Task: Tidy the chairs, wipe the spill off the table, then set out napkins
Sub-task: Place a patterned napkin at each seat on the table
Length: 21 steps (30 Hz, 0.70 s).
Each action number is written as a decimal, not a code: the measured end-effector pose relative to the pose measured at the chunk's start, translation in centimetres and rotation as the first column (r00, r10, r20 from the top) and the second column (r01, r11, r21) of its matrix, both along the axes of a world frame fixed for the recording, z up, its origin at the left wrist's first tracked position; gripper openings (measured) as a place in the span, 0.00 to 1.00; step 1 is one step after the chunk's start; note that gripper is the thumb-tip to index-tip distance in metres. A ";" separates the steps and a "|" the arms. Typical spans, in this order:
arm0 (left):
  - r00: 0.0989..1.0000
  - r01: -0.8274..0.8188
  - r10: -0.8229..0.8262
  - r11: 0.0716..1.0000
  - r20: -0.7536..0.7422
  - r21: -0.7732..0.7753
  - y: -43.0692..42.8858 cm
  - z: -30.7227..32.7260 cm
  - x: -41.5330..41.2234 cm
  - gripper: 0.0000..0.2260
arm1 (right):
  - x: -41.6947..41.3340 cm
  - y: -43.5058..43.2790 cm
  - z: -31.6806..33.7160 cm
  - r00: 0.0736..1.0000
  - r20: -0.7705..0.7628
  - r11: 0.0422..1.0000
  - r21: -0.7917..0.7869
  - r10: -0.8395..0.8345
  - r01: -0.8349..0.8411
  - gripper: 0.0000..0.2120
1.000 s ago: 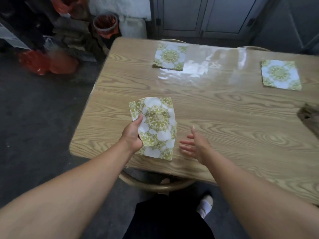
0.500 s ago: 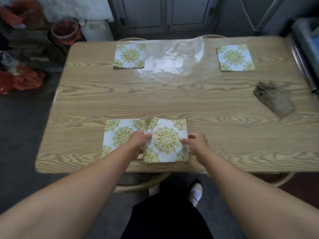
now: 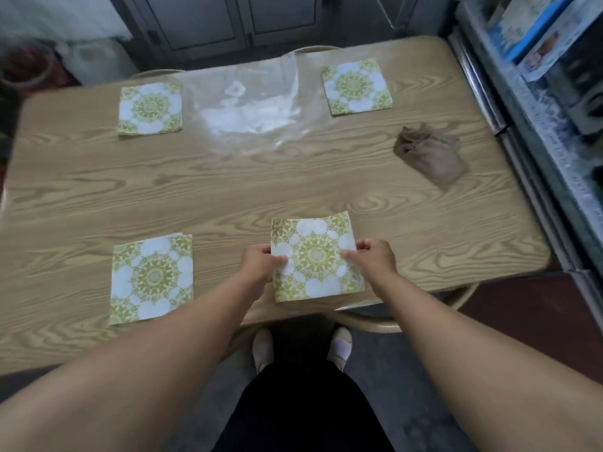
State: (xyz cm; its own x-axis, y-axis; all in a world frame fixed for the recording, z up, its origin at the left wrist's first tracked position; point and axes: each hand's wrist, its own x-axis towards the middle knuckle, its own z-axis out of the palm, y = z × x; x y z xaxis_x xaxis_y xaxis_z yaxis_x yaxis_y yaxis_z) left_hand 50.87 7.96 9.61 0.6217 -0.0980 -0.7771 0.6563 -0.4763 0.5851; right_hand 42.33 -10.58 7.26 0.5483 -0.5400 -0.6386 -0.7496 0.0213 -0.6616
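Green-and-white patterned napkins lie on the wooden table (image 3: 228, 197). One napkin (image 3: 150, 107) sits at the far left, another (image 3: 356, 86) at the far right, and a third (image 3: 151, 277) at the near left. A further napkin (image 3: 315, 256) is at the near right, held by both hands. My left hand (image 3: 259, 265) pinches its left edge and my right hand (image 3: 375, 257) pinches its right edge. It lies flat, just on or over the tabletop.
A crumpled brown cloth (image 3: 430, 154) lies on the right side of the table. A shiny glare patch (image 3: 248, 106) marks the far middle. Chair backs (image 3: 368, 321) curve under the near edge. A cluttered metal shelf (image 3: 554, 109) stands to the right.
One napkin was left at the near left. I carried the other napkin to the right, now gripped by both hands at the near right. The view swung right.
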 end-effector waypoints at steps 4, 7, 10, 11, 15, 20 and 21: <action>1.000 0.015 -0.015 1.000 0.000 -0.011 -4.0 -0.9 -1.3 0.13 | -1.8 -4.0 -0.2 0.999 -0.005 0.997 0.049 -0.051 0.051 0.07; 1.000 0.030 -0.030 1.000 0.008 0.002 -6.3 -1.5 -2.0 0.10 | -2.7 -6.1 -0.5 0.997 -0.012 0.996 0.034 -0.079 0.080 0.08; 0.999 0.033 -0.033 0.999 0.001 0.032 -8.3 -2.1 -2.7 0.06 | -3.2 -8.1 -0.8 0.994 -0.017 0.994 0.011 -0.105 0.105 0.08; 1.000 0.025 -0.025 0.999 -0.007 0.036 -8.8 -2.5 -2.8 0.05 | -3.3 -8.6 -0.8 0.994 -0.019 0.994 -0.001 -0.108 0.108 0.08; 1.000 -0.005 0.005 0.998 0.002 0.059 -10.6 -3.5 -3.4 0.02 | -3.7 -10.6 -1.1 0.994 -0.019 0.992 -0.055 -0.112 0.111 0.08; 1.000 -0.013 0.012 0.998 0.024 0.064 -12.5 -4.0 -3.7 0.04 | -3.9 -12.8 -1.8 0.992 -0.039 0.987 -0.113 -0.120 0.115 0.09; 1.000 -0.011 0.009 0.998 0.029 0.065 -12.7 -4.3 -3.7 0.05 | -4.0 -13.1 -2.0 0.992 -0.047 0.986 -0.127 -0.118 0.111 0.09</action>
State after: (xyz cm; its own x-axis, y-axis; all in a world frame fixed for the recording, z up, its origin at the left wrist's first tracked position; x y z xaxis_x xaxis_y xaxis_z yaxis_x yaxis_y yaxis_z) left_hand 47.15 -4.76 5.36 0.6445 -0.0412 -0.7635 0.6449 -0.5073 0.5716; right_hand 38.33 -23.70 5.31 0.4444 -0.6743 -0.5897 -0.7818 0.0294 -0.6228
